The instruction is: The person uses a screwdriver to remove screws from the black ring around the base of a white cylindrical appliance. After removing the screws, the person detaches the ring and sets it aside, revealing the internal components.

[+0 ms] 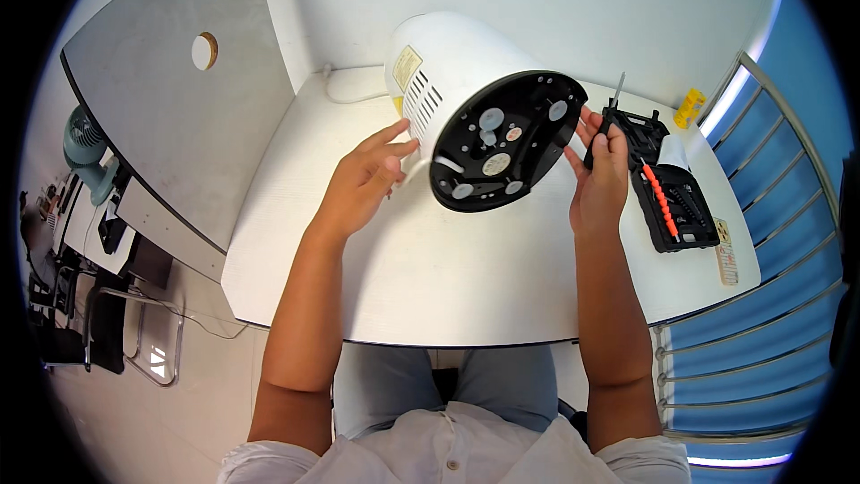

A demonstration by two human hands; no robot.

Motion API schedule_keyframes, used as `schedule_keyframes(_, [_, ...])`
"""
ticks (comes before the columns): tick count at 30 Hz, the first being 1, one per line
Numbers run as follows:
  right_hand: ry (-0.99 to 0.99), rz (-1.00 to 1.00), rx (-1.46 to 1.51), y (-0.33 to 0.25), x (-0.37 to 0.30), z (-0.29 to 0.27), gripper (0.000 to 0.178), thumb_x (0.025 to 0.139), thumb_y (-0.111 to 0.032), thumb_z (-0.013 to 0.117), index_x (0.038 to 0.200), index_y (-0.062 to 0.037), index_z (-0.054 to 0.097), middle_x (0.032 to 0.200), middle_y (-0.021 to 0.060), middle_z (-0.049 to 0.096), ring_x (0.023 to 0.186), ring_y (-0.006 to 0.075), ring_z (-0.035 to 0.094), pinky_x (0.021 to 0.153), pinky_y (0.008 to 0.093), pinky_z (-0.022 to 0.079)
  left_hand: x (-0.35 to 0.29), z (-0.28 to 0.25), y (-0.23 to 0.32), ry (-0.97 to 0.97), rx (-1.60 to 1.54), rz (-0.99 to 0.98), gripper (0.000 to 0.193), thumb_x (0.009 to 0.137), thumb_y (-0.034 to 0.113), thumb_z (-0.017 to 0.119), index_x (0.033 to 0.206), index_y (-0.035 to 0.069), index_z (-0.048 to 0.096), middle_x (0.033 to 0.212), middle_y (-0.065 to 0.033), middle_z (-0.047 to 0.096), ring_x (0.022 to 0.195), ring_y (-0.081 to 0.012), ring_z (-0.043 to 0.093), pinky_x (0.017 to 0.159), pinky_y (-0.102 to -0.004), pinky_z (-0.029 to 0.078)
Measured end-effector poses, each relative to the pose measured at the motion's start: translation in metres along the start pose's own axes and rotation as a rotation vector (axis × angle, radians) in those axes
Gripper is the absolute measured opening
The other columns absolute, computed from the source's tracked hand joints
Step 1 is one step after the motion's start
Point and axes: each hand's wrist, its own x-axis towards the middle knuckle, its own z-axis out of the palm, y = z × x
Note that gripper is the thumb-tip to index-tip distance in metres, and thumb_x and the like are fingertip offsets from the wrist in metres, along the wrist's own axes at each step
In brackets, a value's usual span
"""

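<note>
A white rounded appliance [484,49] with side vents lies tipped on the table, its black underside [537,157] turned toward me. That underside carries round, pale suction-cup feet and small screw holes. My left hand [363,181] is at the vented side, fingers stretched and apart, fingertips at or against the housing. In my right hand [602,175] is a screwdriver [598,139] with a dark handle, its metal shaft pointing up and away. Fingers of that hand also reach the right rim of the underside. What lies behind the left fingers is hidden.
Right of my right hand sits an open black tool case [667,215] with an orange flexible shaft [658,202]. Beyond it are a yellow object [689,108] and a small pale card [726,255]. A grey panel [179,81] rises at left; metal railings [779,161] run along the right.
</note>
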Motion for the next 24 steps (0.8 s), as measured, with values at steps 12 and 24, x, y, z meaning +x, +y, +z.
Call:
schedule_keyframes(12, [-0.323, -0.302, -0.121, 0.005, -0.002, -0.003, 0.037, 0.100, -0.025, 0.039, 0.129, -0.0021, 0.045, 0.145, 0.0145, 0.043, 0.134, 0.0228, 0.040, 0.110, 0.0388, 0.031, 0.010, -0.001, -0.015, 0.510, 0.292, 0.108, 0.036, 0.099, 0.029, 0.047, 0.122, 0.003, 0.058, 0.133, -0.0102, 0.049, 0.107, -0.0222, 0.056, 0.094, -0.0347, 0.044])
schedule_keyframes(24, [-0.649, -0.755, -0.601, 0.010, -0.035, 0.021, 0.028, 0.092, -0.004, 0.051, 0.121, -0.0053, 0.053, 0.150, 0.0138, 0.038, 0.147, 0.0355, 0.014, 0.116, 0.0513, 0.008, 0.005, -0.001, -0.004, 0.402, 0.256, 0.420, 0.066, 0.097, 0.055, 0.037, 0.144, 0.010, 0.039, 0.156, -0.0147, 0.024, 0.143, -0.0316, 0.022, 0.114, -0.0445, 0.020])
